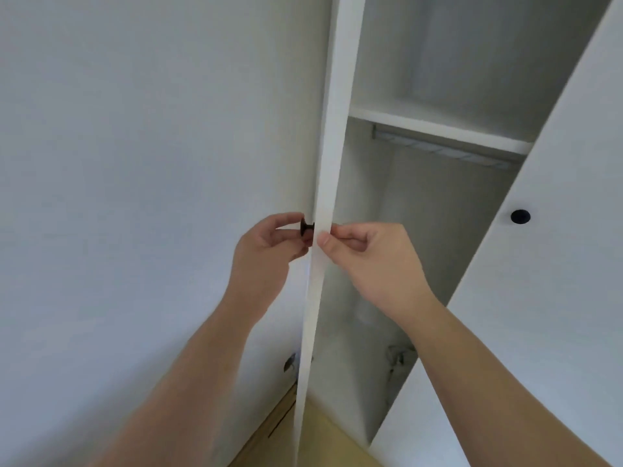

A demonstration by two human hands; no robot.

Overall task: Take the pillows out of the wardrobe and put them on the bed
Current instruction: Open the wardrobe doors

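Observation:
A white wardrobe stands in front of me with its left door [328, 163] swung out edge-on toward me. My left hand [266, 251] pinches the small black knob [307, 228] on the door's outer face. My right hand [367, 254] grips the door's edge from the inner side, thumb on the edge. Inside I see a white shelf [438, 129] with a metal hanging rail [438, 150] under it. No pillow shows in the part of the wardrobe that I can see.
The right door [556, 264] is white with a black knob [520, 216] and stands partly across the opening. A white wall [135, 163] fills the left. Wooden floor [323, 439] shows at the bottom. A metal hinge [396, 358] sits low inside.

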